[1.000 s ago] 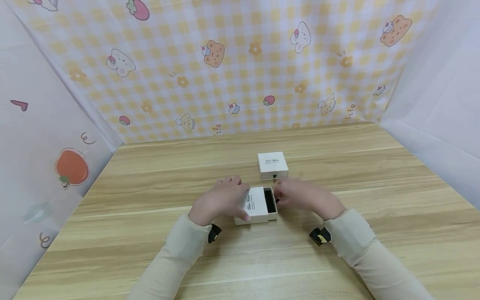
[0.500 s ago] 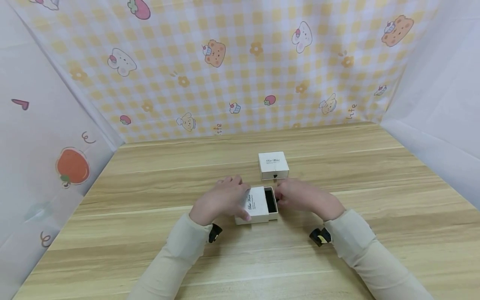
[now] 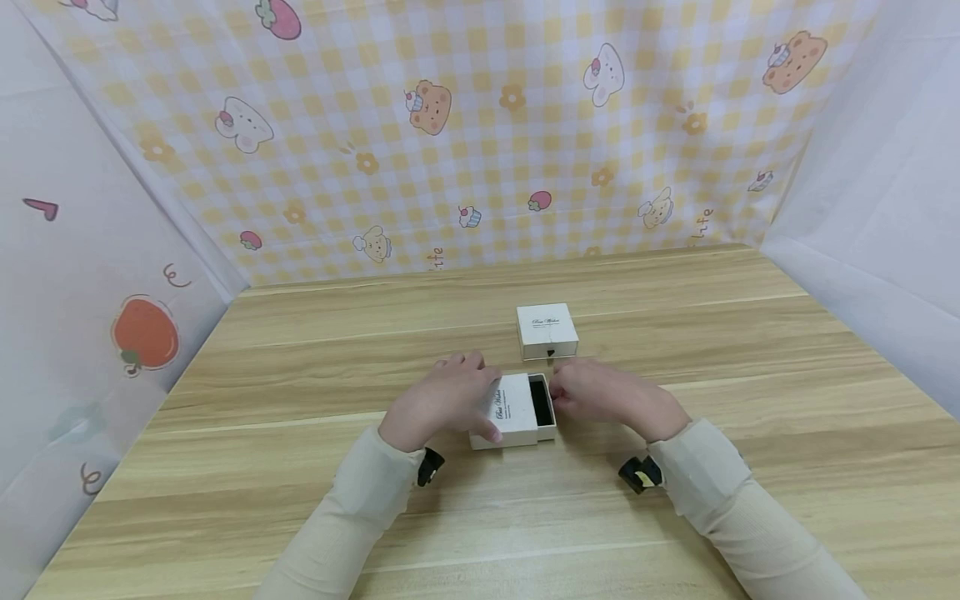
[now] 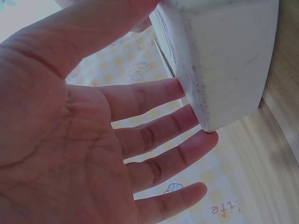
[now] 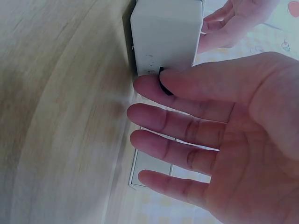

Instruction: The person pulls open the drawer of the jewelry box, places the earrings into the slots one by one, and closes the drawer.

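Note:
A small white drawer box [image 3: 516,410] with black lettering lies on the table in front of me, its inner tray [image 3: 547,432] slid partly out to the right and showing a black inside. My left hand [image 3: 442,402] grips the outer sleeve from the left, thumb on the near side and fingers on the far side. At the tray's right end, my right hand [image 3: 609,397] pinches a black ribbon pull tab [image 5: 164,85] between thumb and index finger. In the right wrist view its other fingers extend loosely below the tab.
A second white box [image 3: 546,327] with similar lettering and a black tab stands shut just behind the first, close to my right hand. The wooden table [image 3: 337,367] ends at a yellow checked cloth [image 3: 480,150] at the back, with pale cloths on both sides.
The right fingertips have covered the black tab, which showed beside them a second ago. The box, its tray and the left hand look the same.

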Available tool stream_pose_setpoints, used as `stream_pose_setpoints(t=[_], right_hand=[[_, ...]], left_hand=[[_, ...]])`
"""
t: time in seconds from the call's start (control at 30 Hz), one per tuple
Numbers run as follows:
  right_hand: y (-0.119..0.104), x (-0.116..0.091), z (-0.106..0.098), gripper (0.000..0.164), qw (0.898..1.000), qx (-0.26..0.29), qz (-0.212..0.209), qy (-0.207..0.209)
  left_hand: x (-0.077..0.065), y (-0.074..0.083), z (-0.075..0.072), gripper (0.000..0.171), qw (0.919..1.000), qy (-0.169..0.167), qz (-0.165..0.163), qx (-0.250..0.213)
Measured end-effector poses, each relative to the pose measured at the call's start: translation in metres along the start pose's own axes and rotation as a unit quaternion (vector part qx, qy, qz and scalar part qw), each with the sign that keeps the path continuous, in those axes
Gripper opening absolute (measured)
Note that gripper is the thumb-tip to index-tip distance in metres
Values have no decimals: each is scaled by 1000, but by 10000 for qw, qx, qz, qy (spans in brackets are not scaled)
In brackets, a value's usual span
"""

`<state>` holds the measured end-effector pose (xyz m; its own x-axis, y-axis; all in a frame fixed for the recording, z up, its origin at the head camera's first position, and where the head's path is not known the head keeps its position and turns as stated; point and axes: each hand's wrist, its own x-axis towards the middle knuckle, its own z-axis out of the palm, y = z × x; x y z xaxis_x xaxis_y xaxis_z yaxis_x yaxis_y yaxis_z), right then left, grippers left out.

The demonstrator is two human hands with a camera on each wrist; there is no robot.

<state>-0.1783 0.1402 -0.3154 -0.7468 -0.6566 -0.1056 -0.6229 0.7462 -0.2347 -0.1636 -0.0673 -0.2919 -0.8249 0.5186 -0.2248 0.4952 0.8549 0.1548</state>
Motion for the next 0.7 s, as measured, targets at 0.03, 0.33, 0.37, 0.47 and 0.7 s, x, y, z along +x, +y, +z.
stream_pose_setpoints(t=[0.03, 0.33, 0.37, 0.47, 0.7], right_hand=[[0, 0, 0, 12, 10000, 6, 11, 1], [-1, 2, 2, 15, 9998, 84, 182, -1], [-1, 2, 2, 15, 9997, 114, 209, -6], [-1, 1, 2, 14, 9998, 92, 167, 29], [-1, 1, 2, 15, 9998, 128, 122, 110]], left_hand=[[0, 0, 0, 55, 10000, -3, -2, 13], [0, 1, 0, 62, 9999, -66, -35, 104], [0, 1, 0, 63, 9999, -67, -37, 106], [0, 1, 0, 62, 9999, -66, -41, 113], [0, 1, 0, 62, 9999, -58, -48, 124]])
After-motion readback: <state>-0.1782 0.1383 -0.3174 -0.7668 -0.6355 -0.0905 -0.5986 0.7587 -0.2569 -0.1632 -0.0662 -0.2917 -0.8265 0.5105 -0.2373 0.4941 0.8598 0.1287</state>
